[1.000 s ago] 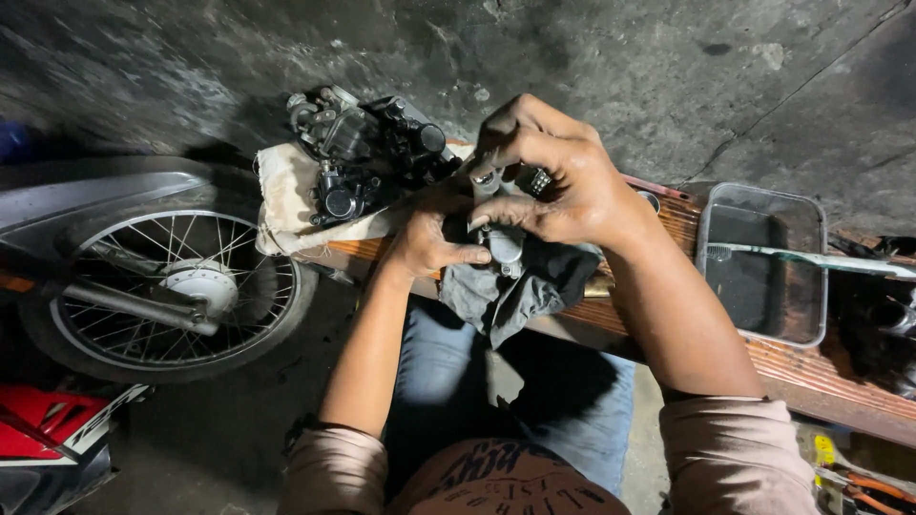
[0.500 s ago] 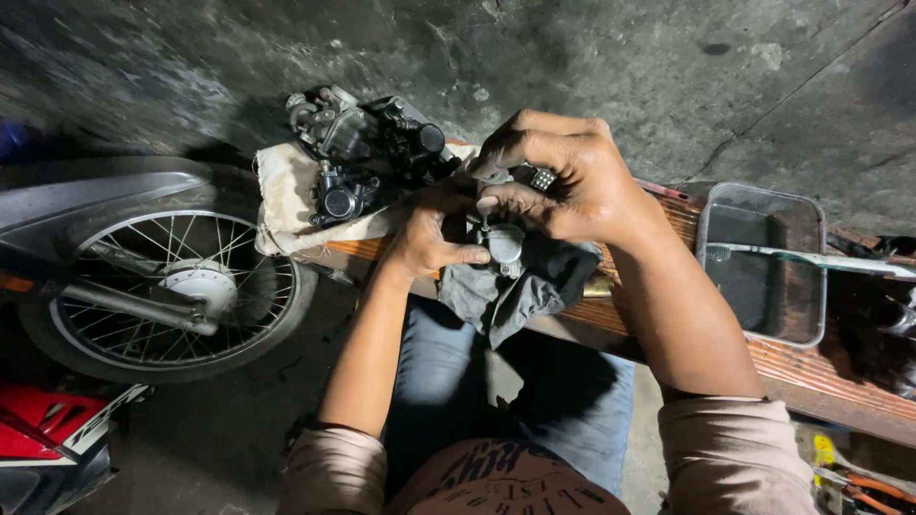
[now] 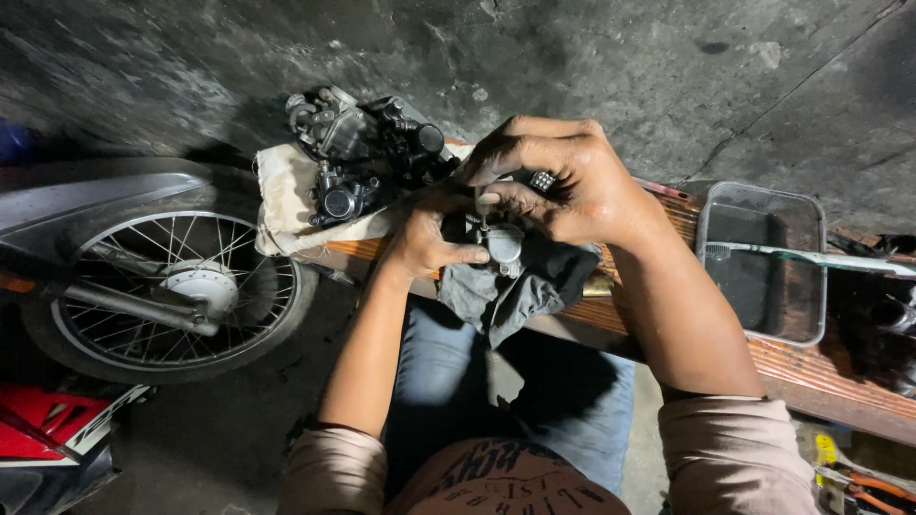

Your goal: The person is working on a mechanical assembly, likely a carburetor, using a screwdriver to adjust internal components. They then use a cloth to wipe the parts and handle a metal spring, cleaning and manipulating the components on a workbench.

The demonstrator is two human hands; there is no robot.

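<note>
Head view: my left hand and right hand fingers clamp one small grey metal part, one dark rag below fingers.

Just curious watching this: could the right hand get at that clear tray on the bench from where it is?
Probably yes. The right hand is busy at the small metal part, but the clear tray sits open on the wooden bench just beyond that forearm, with nothing between them.
</note>
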